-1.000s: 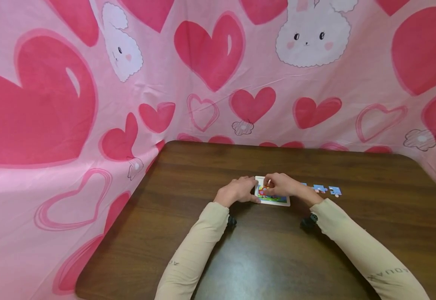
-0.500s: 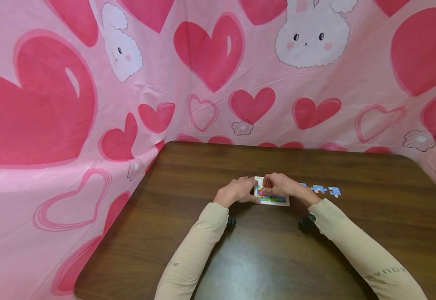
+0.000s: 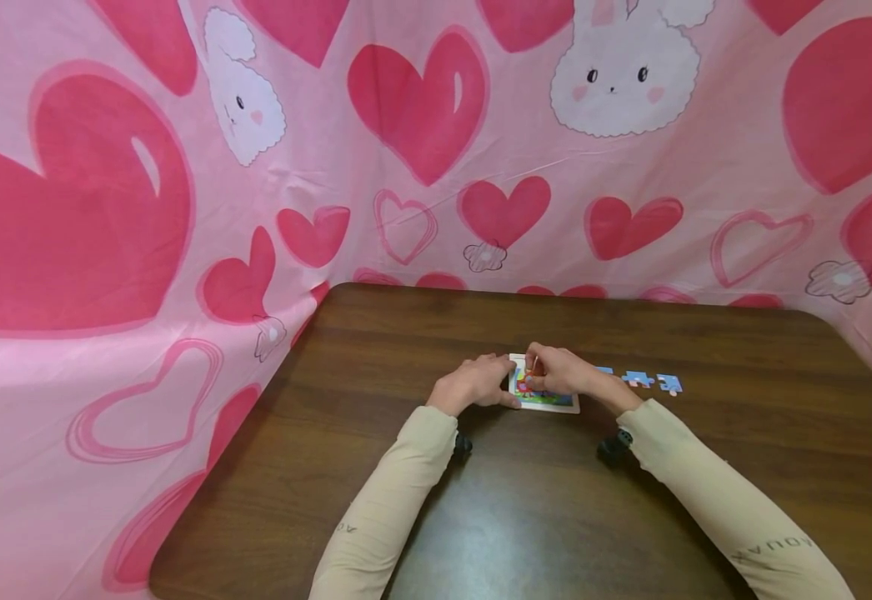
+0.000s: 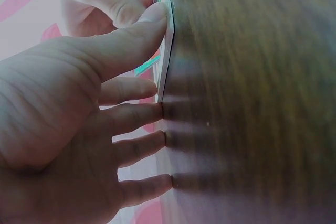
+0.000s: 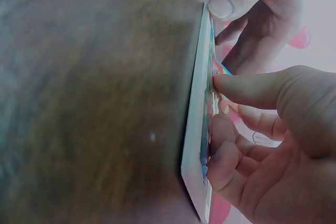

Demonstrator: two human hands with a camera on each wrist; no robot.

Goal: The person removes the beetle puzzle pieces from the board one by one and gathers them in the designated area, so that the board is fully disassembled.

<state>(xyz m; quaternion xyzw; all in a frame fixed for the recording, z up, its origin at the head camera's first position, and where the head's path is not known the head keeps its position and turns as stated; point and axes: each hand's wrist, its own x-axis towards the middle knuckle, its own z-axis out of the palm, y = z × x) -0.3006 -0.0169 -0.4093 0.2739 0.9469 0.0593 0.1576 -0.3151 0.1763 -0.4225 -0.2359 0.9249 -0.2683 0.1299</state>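
Pinching puzzle piece (image 4: 147, 65) with right fingers (image 5: 262, 123); left fingers (image 4: 131, 117) (spread, straight) touching frame (image 5: 195, 119).

Left grip (image 3: 475, 383) spread, right grip (image 3: 565, 371) in a pinch, arms (image 3: 391, 496) outstretched

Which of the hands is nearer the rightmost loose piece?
The right. Your right hand is over the tray, to the left of that piece; your left hand is farther away, at the tray's left edge.
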